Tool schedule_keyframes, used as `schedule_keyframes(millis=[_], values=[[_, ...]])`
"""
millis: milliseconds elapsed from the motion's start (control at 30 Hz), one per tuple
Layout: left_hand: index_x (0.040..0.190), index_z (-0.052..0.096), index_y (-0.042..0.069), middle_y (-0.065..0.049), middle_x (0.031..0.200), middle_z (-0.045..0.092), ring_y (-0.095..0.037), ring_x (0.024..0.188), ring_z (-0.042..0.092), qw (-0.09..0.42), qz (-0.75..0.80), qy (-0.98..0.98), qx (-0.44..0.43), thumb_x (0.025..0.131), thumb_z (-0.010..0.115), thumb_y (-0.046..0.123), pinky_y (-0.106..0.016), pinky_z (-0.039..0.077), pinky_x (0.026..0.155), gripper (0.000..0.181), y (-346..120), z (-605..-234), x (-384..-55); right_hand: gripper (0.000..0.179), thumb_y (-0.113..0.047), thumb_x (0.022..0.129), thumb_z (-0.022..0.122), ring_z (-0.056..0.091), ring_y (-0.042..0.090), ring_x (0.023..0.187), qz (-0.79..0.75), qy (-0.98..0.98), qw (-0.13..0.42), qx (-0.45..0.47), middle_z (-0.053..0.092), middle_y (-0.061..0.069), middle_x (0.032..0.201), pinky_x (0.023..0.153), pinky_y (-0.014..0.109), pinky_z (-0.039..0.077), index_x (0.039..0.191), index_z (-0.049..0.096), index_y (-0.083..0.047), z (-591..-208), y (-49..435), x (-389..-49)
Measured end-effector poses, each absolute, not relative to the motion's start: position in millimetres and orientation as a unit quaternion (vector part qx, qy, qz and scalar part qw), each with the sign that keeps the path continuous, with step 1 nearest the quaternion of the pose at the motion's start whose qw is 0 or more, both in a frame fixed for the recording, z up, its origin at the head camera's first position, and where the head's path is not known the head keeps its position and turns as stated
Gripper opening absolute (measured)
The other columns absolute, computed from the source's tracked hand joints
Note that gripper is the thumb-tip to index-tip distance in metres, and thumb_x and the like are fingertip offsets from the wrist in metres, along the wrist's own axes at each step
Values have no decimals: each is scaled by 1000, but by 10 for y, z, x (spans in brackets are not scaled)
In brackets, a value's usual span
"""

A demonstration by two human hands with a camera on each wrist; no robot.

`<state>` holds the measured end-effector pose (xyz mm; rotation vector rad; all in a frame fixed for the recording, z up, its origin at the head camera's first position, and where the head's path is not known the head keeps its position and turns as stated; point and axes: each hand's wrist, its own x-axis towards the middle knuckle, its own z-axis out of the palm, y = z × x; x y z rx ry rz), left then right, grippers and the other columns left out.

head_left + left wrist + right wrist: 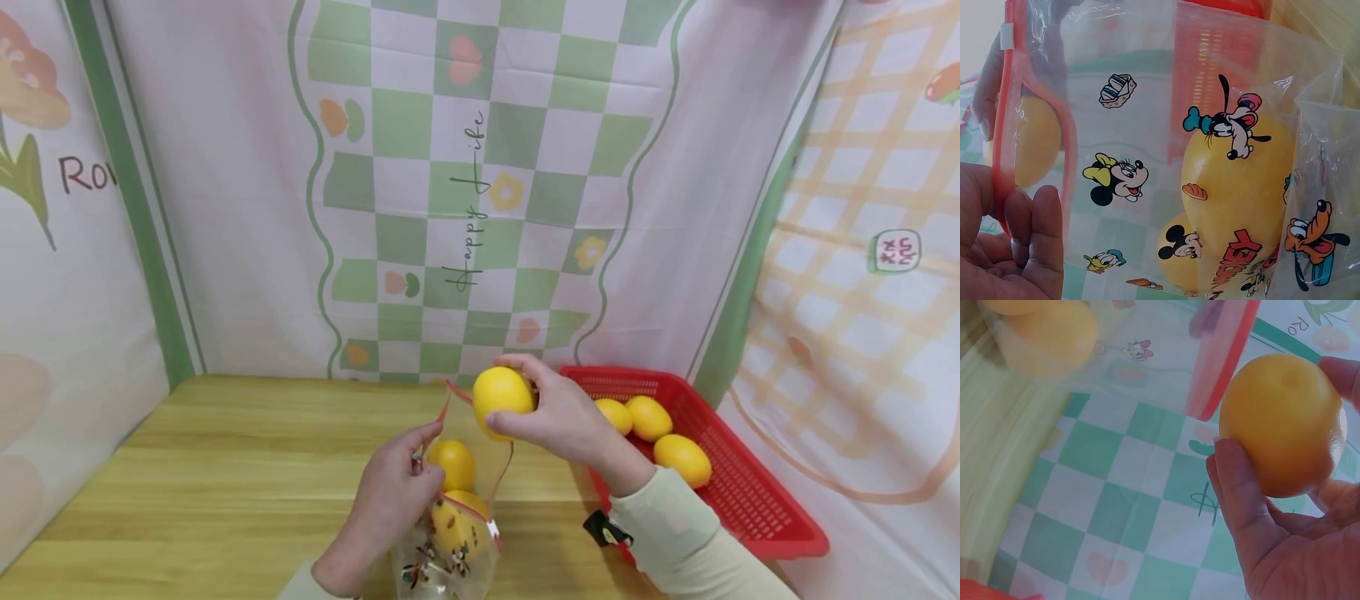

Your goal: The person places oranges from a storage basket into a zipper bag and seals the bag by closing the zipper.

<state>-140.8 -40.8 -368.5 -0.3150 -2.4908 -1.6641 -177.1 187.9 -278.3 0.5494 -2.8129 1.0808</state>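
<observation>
My left hand [397, 487] pinches the red-edged rim of a clear zip bag [1110, 234] printed with cartoon characters. The bag's mouth gapes, and its white slider [492, 528] sits at the right end of the red zip. Inside lie two yellow lemon-like fruits; one of them [1235, 175] shows large through the plastic in the left wrist view. My right hand [558, 412] holds another smooth yellow fruit [1282, 425] between thumb and fingers. That fruit is up at the bag's mouth, just beside the red rim.
A red perforated basket [750, 508] stands on the right of the wooden table [225, 467], with several yellow fruits [681, 460] in it. My right forearm passes over its near left side. Printed cloth walls [240, 208] rise behind and on both sides.
</observation>
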Motion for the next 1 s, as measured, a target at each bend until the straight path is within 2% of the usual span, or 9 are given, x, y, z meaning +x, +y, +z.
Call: schedule_keyframes(millis=[433, 800, 1000], values=[[145, 62, 13, -3, 84, 56, -8, 46, 38, 64, -555, -824, -97, 86, 63, 9, -16, 31, 39, 59, -407, -3695, -1409, 71, -44, 80, 81, 64, 18, 82, 322, -930, 55, 167, 70, -4, 107, 71, 35, 55, 145, 53, -35, -2849, 1789, -1760], [146, 60, 12, -3, 84, 56, -8, 47, 38, 63, -554, -824, -103, 87, 62, 8, -15, 31, 39, 59, -419, -3697, -1407, 72, -41, 79, 83, 63, 18, 80, 325, -927, 48, 183, 70, 0, 106, 70, 34, 55, 144, 54, -27, -2927, 1740, -1786], [146, 60, 12, -3, 83, 56, -8, 47, 38, 67, -556, -821, -107, 86, 63, 8, -16, 31, 39, 60, -429, -3703, -1407, 73, -38, 78, 83, 64, 18, 81, 336, -923, 45, 184, 69, -1, 109, 71, 34, 56, 144, 54, -27, -2975, 1711, -1791]])
